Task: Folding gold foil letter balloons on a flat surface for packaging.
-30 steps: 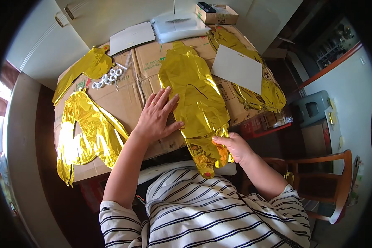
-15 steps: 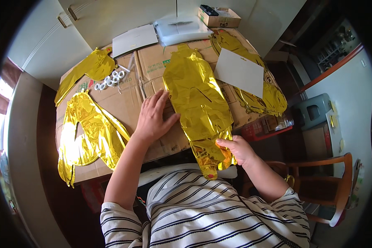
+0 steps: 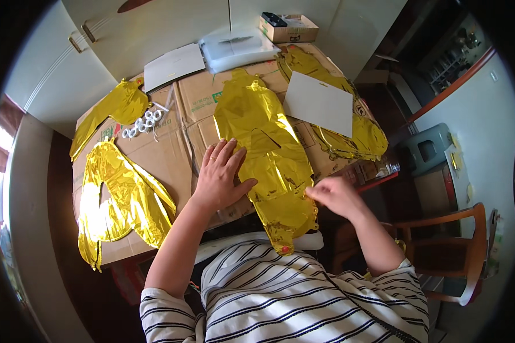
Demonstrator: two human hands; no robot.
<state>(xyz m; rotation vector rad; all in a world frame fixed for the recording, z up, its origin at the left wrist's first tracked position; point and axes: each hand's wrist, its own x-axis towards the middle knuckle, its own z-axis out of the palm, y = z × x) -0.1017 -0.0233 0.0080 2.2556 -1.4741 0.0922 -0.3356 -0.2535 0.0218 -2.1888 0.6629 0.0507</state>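
Note:
In front of me lies a long, flat, shiny gold foil balloon (image 3: 263,128), its near end hanging over the table edge with a small red spot at the tip. Across its left edge rests my left hand (image 3: 220,177), fingers stretched out and thumb apart. At the balloon's right edge, my right hand (image 3: 339,197) has thumb and forefinger pinched together on the foil. A crease or slit shows in the balloon's middle. Another gold foil balloon (image 3: 126,188), curved in shape, lies to the left, and a further one (image 3: 123,106) is behind it.
Cardboard (image 3: 166,140) covers the table. White ribbon rolls (image 3: 143,123) lie at left. Toward the back are a grey-white card (image 3: 174,66), a clear plastic pack (image 3: 237,50) and a small box (image 3: 294,31). Another card (image 3: 320,103) covers gold balloons at right. A wooden chair (image 3: 478,246) stands right.
My right hand has let go of the orange-glinting fold and now pinches the balloon's edge slightly higher. The near part lies flatter. My left hand has moved onto the foil.

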